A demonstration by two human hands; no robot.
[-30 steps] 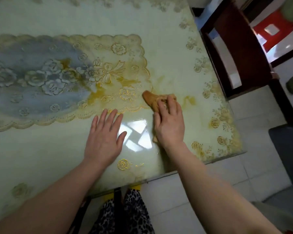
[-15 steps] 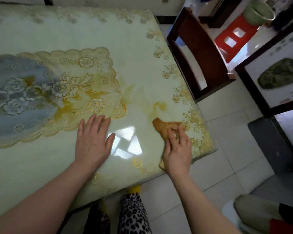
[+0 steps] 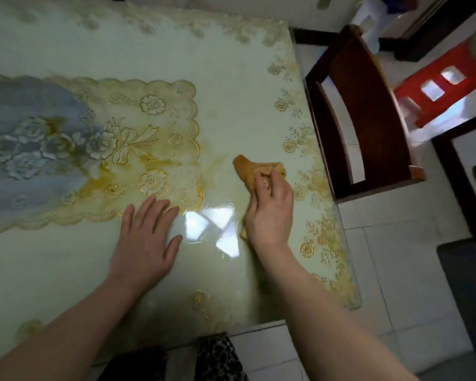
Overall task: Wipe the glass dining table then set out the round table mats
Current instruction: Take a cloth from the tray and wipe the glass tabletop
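The right hand point(image 3: 270, 207) grips the tan cloth point(image 3: 249, 167) near the desk point(image 3: 231, 78) edge; the left hand point(image 3: 146, 237) lies flat, fingers straight. Press evenly, overlapping strokes across the yellow smear point(image 3: 217, 163).

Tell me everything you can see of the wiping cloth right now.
The cloth is a small tan-orange rag, soft and crumpled, lying on the glass table near its right edge. The right hand covers most of it, fingers curled over its middle; one pointed corner sticks out beyond the fingertips and a scrap shows by the wrist. Nothing else touches it.
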